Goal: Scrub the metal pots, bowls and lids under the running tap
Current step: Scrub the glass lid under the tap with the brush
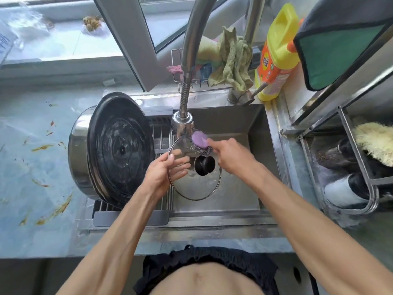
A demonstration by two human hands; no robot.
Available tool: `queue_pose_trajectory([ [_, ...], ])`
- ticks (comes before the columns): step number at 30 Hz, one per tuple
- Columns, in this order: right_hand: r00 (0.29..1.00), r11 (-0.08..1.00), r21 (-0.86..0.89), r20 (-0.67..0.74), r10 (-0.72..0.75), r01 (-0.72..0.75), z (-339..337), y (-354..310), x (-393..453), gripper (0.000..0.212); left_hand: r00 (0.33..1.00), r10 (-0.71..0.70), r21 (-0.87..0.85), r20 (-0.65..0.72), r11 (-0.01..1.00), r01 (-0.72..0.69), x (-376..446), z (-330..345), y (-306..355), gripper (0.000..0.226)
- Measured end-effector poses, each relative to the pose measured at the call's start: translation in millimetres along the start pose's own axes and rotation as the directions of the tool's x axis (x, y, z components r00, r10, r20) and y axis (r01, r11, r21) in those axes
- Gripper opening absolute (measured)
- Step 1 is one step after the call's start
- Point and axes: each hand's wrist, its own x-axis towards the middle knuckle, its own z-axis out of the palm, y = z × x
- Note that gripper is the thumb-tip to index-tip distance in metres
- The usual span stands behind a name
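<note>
Forearms enter from bottom of frame. Left hand (163, 173) curls its grip round the left rim of the glass lid (197, 186), held tilted over the sink (240, 124) at frame centre. Right hand (231, 156) pinches the purple-backed steel scrubber (201, 142) against the lid's far edge, just below the tap head (182, 122). Lid judged wet, slippery, breakable; rim or black knob (204, 165) give safest hold. Further left, dark lid (121, 147) leans on steel pot (79, 150). Water stream hard to make out; scrubber motion-blurred.
</note>
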Motion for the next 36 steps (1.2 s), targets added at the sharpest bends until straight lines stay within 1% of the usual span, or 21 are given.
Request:
queue_pose_trajectory([
  [2,0.996,0.997,-0.019,0.031,-0.079,0.079,3,-13,-6,0.057,1.000,-0.005,0.019,-0.021,1.000,0.005,2,1,0,0.022],
  [3,0.995,0.995,-0.012,0.018,-0.100,0.100,4,-15,-6,0.057,1.000,-0.006,0.019,-0.024,1.000,0.007,3,1,1,0.021],
  [6,0.999,0.998,0.062,-0.032,-0.001,0.003,1,13,9,0.053,1.000,-0.005,-0.054,-0.014,0.999,0.004,3,-2,3,0.022],
  [9,0.995,0.990,0.099,0.000,0.098,-0.098,10,37,2,0.049,0.999,0.000,-0.150,-0.043,0.989,-0.006,3,-8,11,0.023],
  [11,0.990,0.975,0.173,0.009,0.143,-0.142,26,42,-11,0.044,0.995,-0.024,-0.221,-0.098,0.975,0.002,8,-6,15,0.024],
  [14,0.989,0.956,0.256,0.021,0.144,-0.145,45,37,-33,0.038,0.975,-0.092,-0.334,-0.200,0.942,0.020,16,3,16,0.020],
  [16,0.995,0.959,0.265,0.017,0.101,-0.101,53,24,-49,0.040,0.963,-0.125,-0.374,-0.239,0.927,0.027,21,11,15,0.019],
  [18,0.999,0.963,0.267,-0.002,0.032,-0.030,58,6,-63,0.045,0.961,-0.123,-0.369,-0.248,0.929,0.024,22,21,13,0.015],
  [21,0.998,0.974,0.223,-0.049,-0.036,0.046,53,-14,-64,0.049,0.977,-0.088,-0.343,-0.194,0.939,0.017,13,34,7,0.018],
  [23,0.996,0.985,0.164,-0.080,-0.043,0.056,40,-19,-53,0.050,0.982,-0.049,-0.287,-0.184,0.958,-0.006,4,38,3,0.023],
  [25,0.993,0.991,0.124,-0.109,-0.037,0.050,29,-14,-35,0.052,0.992,0.005,-0.176,-0.126,0.984,-0.027,-1,36,1,0.027],
  [27,0.992,0.992,0.119,-0.123,-0.021,0.035,18,-6,-16,0.053,0.998,0.051,-0.082,-0.045,0.995,-0.054,-4,30,3,0.022],
  [29,0.992,0.991,0.137,-0.128,0.010,0.008,11,6,-2,0.050,0.997,0.059,-0.043,-0.049,0.997,-0.061,-6,22,7,0.019],
  [30,0.992,0.988,0.153,-0.124,0.027,-0.008,9,12,2,0.049,0.996,0.060,-0.054,-0.062,0.997,-0.063,-8,18,10,0.018],
  [32,0.992,0.984,0.176,-0.112,0.062,-0.041,14,26,3,0.048,0.995,0.042,-0.145,-0.091,0.988,-0.055,-11,14,16,0.017],
  [36,0.992,0.968,0.226,-0.038,0.123,-0.112,45,37,-22,0.043,0.977,-0.027,-0.322,-0.212,0.946,-0.044,2,12,23,0.024],
])
